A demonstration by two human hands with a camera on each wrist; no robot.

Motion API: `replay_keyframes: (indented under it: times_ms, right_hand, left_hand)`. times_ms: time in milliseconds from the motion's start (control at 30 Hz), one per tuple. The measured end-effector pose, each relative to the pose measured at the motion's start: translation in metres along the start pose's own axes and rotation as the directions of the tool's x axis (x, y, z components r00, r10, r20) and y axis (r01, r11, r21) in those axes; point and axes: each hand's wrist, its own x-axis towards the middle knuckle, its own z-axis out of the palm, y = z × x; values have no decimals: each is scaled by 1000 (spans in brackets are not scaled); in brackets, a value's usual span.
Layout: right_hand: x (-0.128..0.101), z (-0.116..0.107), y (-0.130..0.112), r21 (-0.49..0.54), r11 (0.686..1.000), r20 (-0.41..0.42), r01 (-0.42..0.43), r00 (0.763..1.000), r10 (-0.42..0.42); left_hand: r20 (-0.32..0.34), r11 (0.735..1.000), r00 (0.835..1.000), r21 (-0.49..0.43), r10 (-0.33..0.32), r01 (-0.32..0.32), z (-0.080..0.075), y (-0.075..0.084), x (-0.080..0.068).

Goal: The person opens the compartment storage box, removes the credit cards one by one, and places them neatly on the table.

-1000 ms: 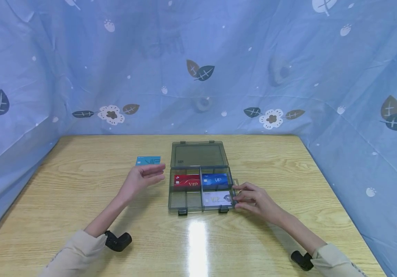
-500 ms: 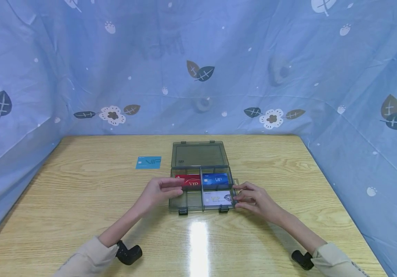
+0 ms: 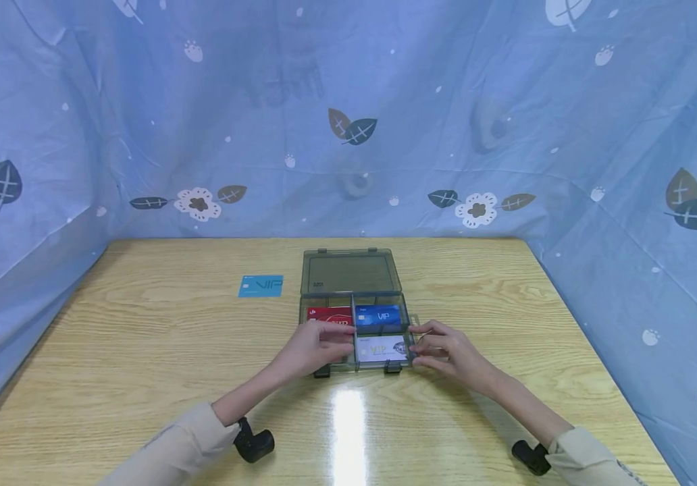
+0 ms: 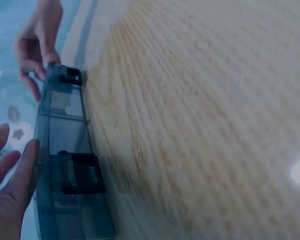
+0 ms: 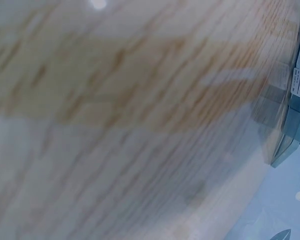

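Observation:
A transparent grey compartment box [image 3: 342, 365] lies with its lid [image 3: 351, 272] folded back. A red VIP card [image 3: 330, 313] is in the back left compartment, partly hidden by my left hand [image 3: 319, 344]. In the back right compartment is a blue VIP card [image 3: 377, 314], and a white VIP card [image 3: 379, 347] lies in the front right one. My left hand is over the front left compartment, its extended fingertips near the middle divider; I see no card in it. The fingertips of my right hand [image 3: 448, 351] touch the box's right side.
A light blue VIP card [image 3: 261, 285] lies on the wooden table [image 3: 172, 317], left of the box. Two black latches are on the box's front edge, one being this latch [image 3: 392, 367]. A blue patterned cloth [image 3: 415, 121] hangs behind and beside the table.
My left hand has moved right, from beside the light blue card to over the front left compartment. The right hand and the cards stay where they were.

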Motion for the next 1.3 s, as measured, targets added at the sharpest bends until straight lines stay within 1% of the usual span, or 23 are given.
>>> replay_keyframes:
  times_ms: [100,167,267,333,400,500,567,600,633,733,800,867,933,1033,1133,1200,1233,1300]
  right_hand:
    - [2,-1,-3,-5,1000,-2,1,1000,-1]
    - [4,-3,-9,-6,1000,-7,2,1000,-2]
    - [10,-7,-22,6,1000,-14,-1,1000,2]
    - [14,-10,-31,16,1000,-14,-2,1000,2]
    - [16,-12,-36,31,999,-9,-13,1000,13]
    - [17,-13,-38,44,999,-2,-31,1000,31]
    - [17,-13,-39,64,997,3,-42,999,41]
    - [17,-13,-39,77,996,6,-42,999,42]
    - [17,-13,-39,82,996,7,-40,999,39]
    - [17,-13,-39,101,994,8,-32,999,32]
    - [18,-13,-39,93,995,4,-32,999,32]
    - [18,-13,-39,70,997,-5,-34,999,35]
    - [17,-12,-37,64,998,-9,-29,1000,29]
    - [14,-9,-30,71,997,-13,-16,1000,17]
    - [9,-5,-18,65,998,-10,-12,1000,13]
    - [6,-3,-11,44,999,-10,-18,1000,18]
    - [5,-3,-8,28,999,-9,-18,1000,19]
    - [3,-3,-4,19,1000,-7,-19,1000,19]
  left_hand:
    - [12,991,999,127,44,-45,3,4,5]
    - [27,980,998,188,63,-67,5,7,9]
    - [45,958,998,282,50,-61,11,10,15]
    - [56,937,998,349,14,-33,16,12,19]
    - [56,899,998,439,-17,-9,22,16,23]
    - [49,822,998,569,-45,9,30,25,27]
    - [38,771,997,637,-62,23,34,30,29]
    - [33,749,996,662,-80,38,36,32,30]
    - [29,734,995,678,-95,50,38,34,30]
    - [10,670,989,736,-148,93,42,36,32]
    - [1,625,987,774,-160,101,44,36,32]
    - [-6,582,989,808,-148,92,45,36,32]
    - [-8,562,990,823,-138,85,45,37,32]
    - [-9,540,992,838,-126,76,46,37,31]
    - [-7,537,993,841,-122,72,46,38,32]
    - [3,545,993,836,-120,63,46,40,33]
    - [10,554,993,831,-119,58,46,40,34]
    - [24,563,991,824,-131,55,47,43,36]
